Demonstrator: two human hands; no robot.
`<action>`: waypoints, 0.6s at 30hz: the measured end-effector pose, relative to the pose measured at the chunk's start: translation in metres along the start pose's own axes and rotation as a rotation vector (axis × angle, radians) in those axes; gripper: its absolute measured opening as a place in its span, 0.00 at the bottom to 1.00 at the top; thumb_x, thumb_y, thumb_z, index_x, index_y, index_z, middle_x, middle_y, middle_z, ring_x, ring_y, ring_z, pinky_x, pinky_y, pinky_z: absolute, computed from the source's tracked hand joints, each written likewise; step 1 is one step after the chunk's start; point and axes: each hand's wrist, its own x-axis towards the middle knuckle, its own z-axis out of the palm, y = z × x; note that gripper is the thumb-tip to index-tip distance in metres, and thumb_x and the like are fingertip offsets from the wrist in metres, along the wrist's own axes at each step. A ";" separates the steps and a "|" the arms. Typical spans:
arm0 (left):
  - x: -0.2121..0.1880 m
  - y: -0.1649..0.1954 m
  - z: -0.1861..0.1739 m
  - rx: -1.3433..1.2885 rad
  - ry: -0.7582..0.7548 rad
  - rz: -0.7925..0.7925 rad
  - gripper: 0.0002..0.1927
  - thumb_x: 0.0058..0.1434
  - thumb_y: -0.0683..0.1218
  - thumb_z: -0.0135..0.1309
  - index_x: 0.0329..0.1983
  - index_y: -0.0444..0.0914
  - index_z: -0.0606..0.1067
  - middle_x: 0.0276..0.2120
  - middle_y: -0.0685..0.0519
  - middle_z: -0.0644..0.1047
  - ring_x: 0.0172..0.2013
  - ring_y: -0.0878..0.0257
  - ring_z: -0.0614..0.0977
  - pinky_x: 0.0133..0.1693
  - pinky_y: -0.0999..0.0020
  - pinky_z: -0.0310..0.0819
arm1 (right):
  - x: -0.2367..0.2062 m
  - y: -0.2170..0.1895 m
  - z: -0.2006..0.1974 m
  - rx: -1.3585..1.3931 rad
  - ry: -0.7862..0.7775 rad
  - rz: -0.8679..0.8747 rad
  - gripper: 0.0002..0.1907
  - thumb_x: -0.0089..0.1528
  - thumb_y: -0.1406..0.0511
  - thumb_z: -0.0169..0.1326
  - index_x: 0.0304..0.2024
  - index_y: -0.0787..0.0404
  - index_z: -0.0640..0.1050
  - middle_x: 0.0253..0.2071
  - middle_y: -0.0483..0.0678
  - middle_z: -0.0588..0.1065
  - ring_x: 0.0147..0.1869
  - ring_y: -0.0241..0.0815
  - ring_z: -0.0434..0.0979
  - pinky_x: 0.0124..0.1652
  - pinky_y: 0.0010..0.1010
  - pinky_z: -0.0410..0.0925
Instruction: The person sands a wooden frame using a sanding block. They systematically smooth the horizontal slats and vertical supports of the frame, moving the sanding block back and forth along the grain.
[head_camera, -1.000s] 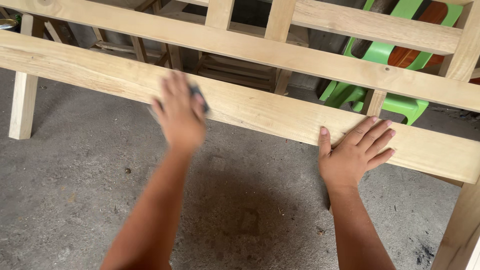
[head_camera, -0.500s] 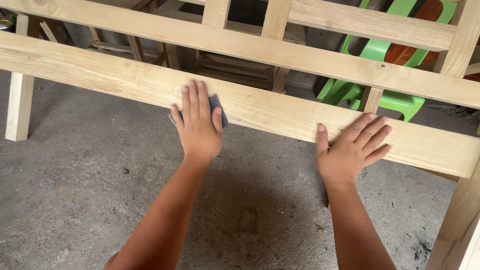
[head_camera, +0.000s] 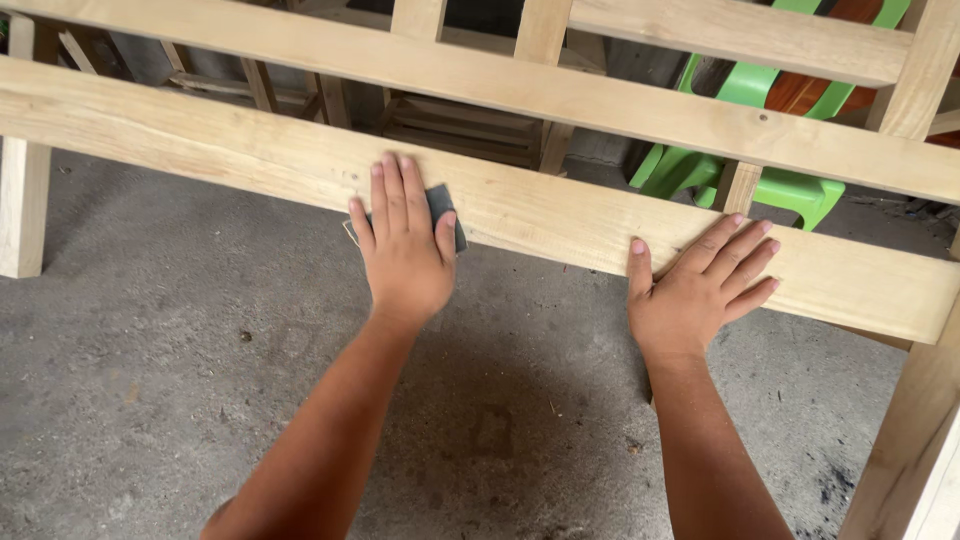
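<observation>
A small dark grey sanding pad (head_camera: 441, 208) lies flat against the face of a wide, pale wooden rail (head_camera: 560, 215), with only its right edge and a lower left corner showing from under the palm that covers it. The left hand (head_camera: 405, 250) presses it there, fingers straight and close together pointing up the board, thumb out to the right; its grip is flat and spread over the pad rather than curled round it. The rail is bare, light timber with faint grain and runs across the view, sloping down to the right. The right hand (head_camera: 700, 290) lies well apart along the same rail, palm flat on the lower edge, fingers fanned up and to the right, holding nothing. A second rail (head_camera: 620, 100) runs above, joined by short upright slats (head_camera: 545, 30). The frame stands on a grey concrete floor (head_camera: 180, 400). Behind the slats at upper right is a green plastic chair (head_camera: 780, 180), and more wooden pieces stand behind the frame's middle.
</observation>
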 end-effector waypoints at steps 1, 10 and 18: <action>-0.001 0.000 -0.001 -0.005 -0.017 0.030 0.37 0.75 0.60 0.25 0.80 0.35 0.41 0.78 0.44 0.39 0.77 0.53 0.37 0.74 0.44 0.31 | -0.001 0.000 0.000 -0.005 -0.006 0.001 0.55 0.70 0.39 0.39 0.77 0.74 0.38 0.79 0.75 0.33 0.82 0.74 0.23 0.71 0.72 0.24; 0.046 -0.003 -0.009 0.069 0.034 -0.109 0.38 0.75 0.60 0.23 0.78 0.31 0.39 0.77 0.42 0.38 0.76 0.49 0.38 0.73 0.47 0.33 | -0.001 0.001 -0.002 -0.005 -0.016 0.008 0.55 0.70 0.38 0.39 0.77 0.73 0.38 0.79 0.74 0.33 0.83 0.73 0.23 0.71 0.71 0.24; 0.040 0.007 0.005 -0.006 -0.043 -0.007 0.37 0.76 0.61 0.24 0.79 0.33 0.40 0.78 0.44 0.38 0.77 0.52 0.38 0.74 0.48 0.30 | 0.000 0.005 0.002 -0.025 -0.009 0.016 0.55 0.71 0.38 0.39 0.78 0.73 0.38 0.80 0.74 0.33 0.83 0.74 0.24 0.72 0.71 0.24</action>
